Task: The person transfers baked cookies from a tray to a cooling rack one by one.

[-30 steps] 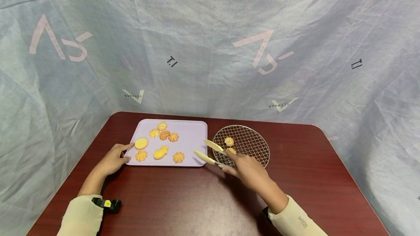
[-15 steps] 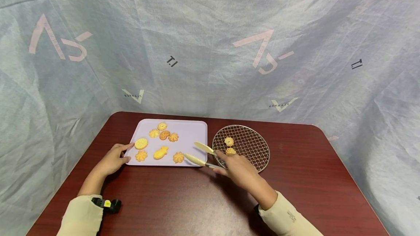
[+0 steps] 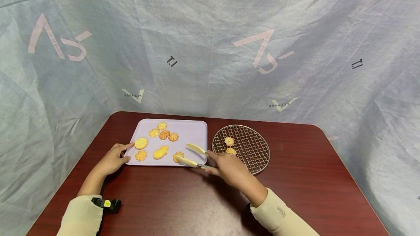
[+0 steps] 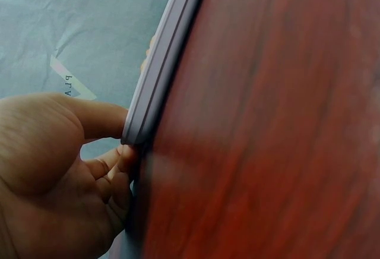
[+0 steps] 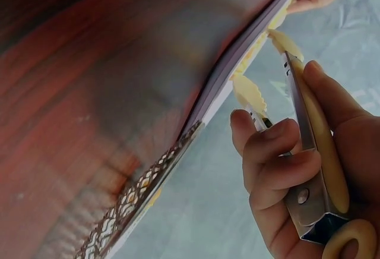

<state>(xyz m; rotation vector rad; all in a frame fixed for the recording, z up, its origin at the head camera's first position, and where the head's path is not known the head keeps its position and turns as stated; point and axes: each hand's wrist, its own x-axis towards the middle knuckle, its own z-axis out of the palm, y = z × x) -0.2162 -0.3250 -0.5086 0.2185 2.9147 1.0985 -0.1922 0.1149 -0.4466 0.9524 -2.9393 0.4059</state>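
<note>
My right hand (image 3: 231, 168) holds a pair of metal tongs (image 5: 309, 122) with pale yellow tips. Spread apart, the tips reach over the right part of the lilac tray (image 3: 193, 132); the nearer one overlaps a flower-shaped cookie (image 3: 178, 156) in the head view. Several other cookies lie on the tray, among them a fish-shaped one (image 3: 160, 152), a round one (image 3: 141, 143) and a browner one (image 3: 164, 135). My left hand (image 3: 113, 159) pinches the tray's left edge near the front corner, and the left wrist view shows its thumb (image 4: 107, 119) against the rim.
To the right of the tray, a round wire rack (image 3: 251, 145) carries two cookies, one ring-shaped (image 3: 229, 141) and one partly behind the right hand (image 3: 230, 151). Both stand on a dark red wooden table (image 3: 311, 177). Grey printed cloth (image 3: 210, 46) hangs around it.
My right hand has moved left with the tongs, from beside the rack to over the tray, the nearer tip reaching the flower-shaped cookie. The left hand and tray have stayed put.
</note>
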